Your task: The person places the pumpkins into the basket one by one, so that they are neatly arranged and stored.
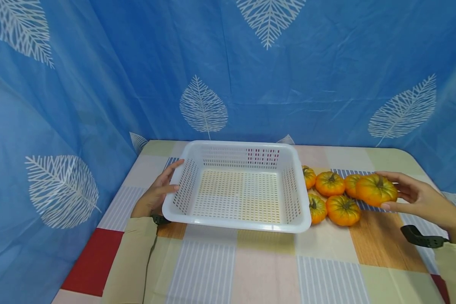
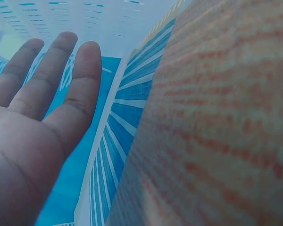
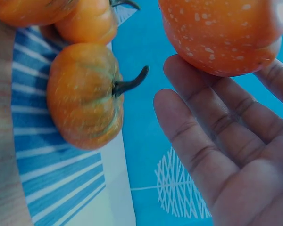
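A white plastic basket [image 1: 235, 226] with slotted walls stands on the table, nothing inside it. At its left rim is my left hand [image 1: 156, 192], thumb and fingertips at the edge; in the left wrist view the fingers [image 2: 85, 75] are spread and fairly straight. My right hand [image 1: 422, 198] holds an orange pumpkin [image 1: 377, 190] between thumb and fingertips, raised above the table. The right wrist view shows that held pumpkin [image 3: 221, 33] at the fingertips. Several more small pumpkins [image 1: 343, 210] lie between the basket and this hand, some partly hidden by the basket rim or the held pumpkin.
A patchwork-patterned cloth [image 1: 266, 270] covers the table. Blue curtain fabric [image 1: 251, 93] with white leaf prints hangs behind the table and along its left side. The pumpkins sit close against the basket's right wall.
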